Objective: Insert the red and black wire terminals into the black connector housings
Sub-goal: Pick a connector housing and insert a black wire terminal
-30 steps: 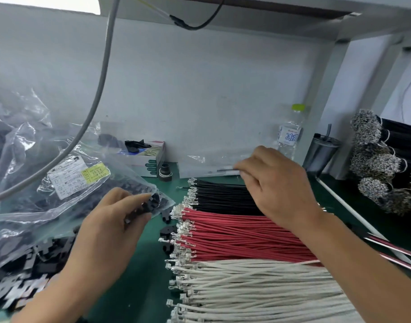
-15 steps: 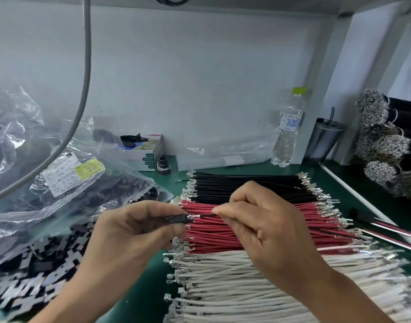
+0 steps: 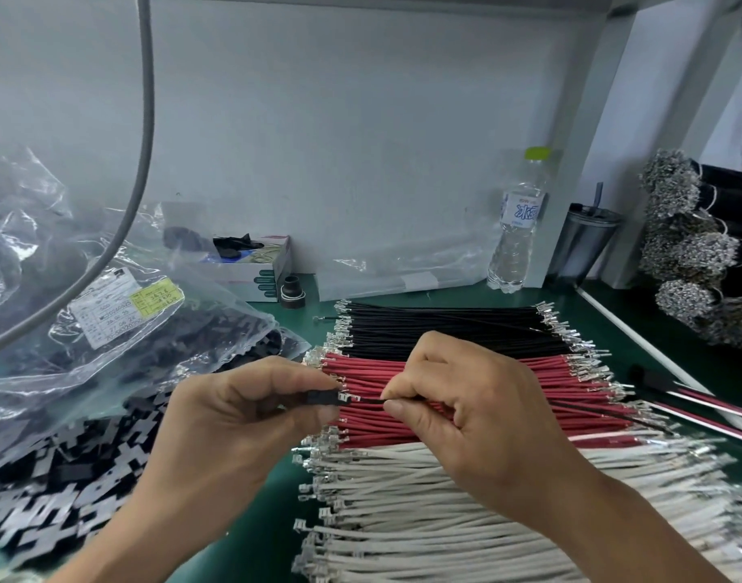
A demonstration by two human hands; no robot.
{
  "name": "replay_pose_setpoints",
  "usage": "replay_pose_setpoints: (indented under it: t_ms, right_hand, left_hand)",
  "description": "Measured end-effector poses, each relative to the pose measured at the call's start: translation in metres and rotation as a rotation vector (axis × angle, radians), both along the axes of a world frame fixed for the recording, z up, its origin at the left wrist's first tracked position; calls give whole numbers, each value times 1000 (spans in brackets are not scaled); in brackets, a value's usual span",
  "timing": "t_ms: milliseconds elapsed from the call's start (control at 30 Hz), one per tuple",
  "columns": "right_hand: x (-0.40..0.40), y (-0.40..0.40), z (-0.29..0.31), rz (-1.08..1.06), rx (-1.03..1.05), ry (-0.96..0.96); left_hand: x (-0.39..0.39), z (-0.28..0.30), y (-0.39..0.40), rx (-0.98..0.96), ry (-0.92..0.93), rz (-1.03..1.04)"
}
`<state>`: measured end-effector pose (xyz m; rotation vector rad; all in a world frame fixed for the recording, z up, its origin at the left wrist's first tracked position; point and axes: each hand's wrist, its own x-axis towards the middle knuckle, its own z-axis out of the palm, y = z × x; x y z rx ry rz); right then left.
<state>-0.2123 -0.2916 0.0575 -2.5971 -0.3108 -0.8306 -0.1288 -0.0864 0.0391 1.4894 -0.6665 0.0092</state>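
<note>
My left hand (image 3: 251, 418) pinches a small black connector housing (image 3: 320, 398) between thumb and fingers. My right hand (image 3: 474, 418) pinches a single black wire (image 3: 592, 410) near its metal terminal (image 3: 347, 399), whose tip sits at the housing's opening. The wire trails right over the piles. Below the hands lie rows of black wires (image 3: 445, 326), red wires (image 3: 571, 385) and white wires (image 3: 445, 519), all with crimped terminals. More black housings (image 3: 45, 498) are heaped at the lower left.
Clear plastic bags (image 3: 108, 321) of black parts with labels fill the left. A water bottle (image 3: 516, 229), a grey tumbler (image 3: 583, 241) and a small box (image 3: 255, 267) stand at the back wall. Bundled terminals (image 3: 688, 254) sit at the right. A grey cable (image 3: 142, 140) hangs overhead.
My right hand drew a black wire from the far row toward me. My left hand rose from the bag with a housing. Terminal and housing have come together, the hands slightly lower.
</note>
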Motion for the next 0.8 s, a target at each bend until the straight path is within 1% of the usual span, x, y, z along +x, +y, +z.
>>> replay_pose_setpoints:
  t_ms: [67,100,133,200,233,267,300,367,400,433,533,667,700,733,800]
  right_hand:
    - [1,-2,-1,25,106,45]
    - [1,-2,-2,29,116,51]
    - [1,-1,-3,20,75,35]
    - [1,4,-2,-22,-75,-27]
    - [2,5,-1,-27,-115,-46]
    - [3,5,-2,-25,-106,-51]
    - [4,3,-2,-13,-44,-40]
    - [4,-4,-3,36,143,36]
    - [4,-6,-4,54,195,72]
    - [4,-7,-5,58,205,85]
    - [3,-2,-8,21,131,57]
    - [3,10,-9,-63,-117,-50]
    - [4,11,-10,-61,-125,-66]
    - [5,11,-11,-51,-90,-64]
    - [7,10,-14,-10,57,-20]
  left_hand:
    - [1,0,1,18,17,-7]
    - [1,1,2,23,19,-4]
    - [1,1,2,39,8,2]
    - [1,0,3,123,-63,29]
    - [0,0,2,169,-92,35]
    - [1,-2,2,189,-89,30]
    - [1,-3,2,158,-29,-3]
    - [-1,-3,0,28,168,-75]
    - [-3,-2,0,-13,216,-92]
    - [-4,-2,0,-23,223,-94]
    - [-4,1,-1,-14,168,-54]
    - [-3,0,0,130,-69,89]
    - [-2,-1,0,141,-83,98]
    - [-2,-2,0,137,-72,84]
    - [-2,-2,1,124,-20,34]
